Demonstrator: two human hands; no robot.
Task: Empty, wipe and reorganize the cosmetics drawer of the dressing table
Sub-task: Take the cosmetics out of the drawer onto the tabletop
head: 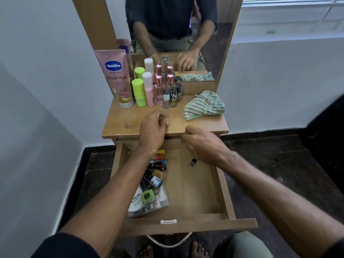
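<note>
Your right hand (202,144), fingers loosely curled and holding nothing, hovers nearest the lone nail polish bottle (193,162) lying just below it in the drawer (195,192).

I'm looking at a home bedroom corner: small wooden dressing table (130,125) w/ mirror (178,34), lotion tube (116,75) & nail polish bottles (172,95) on top, plain white walls, window (290,13) at right, dark floor.

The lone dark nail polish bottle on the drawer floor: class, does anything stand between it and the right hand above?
Nothing visible does. The lone nail polish bottle lies on bare drawer floor, just below the right hand; the other bottles lie apart, on the drawer's left.
</note>
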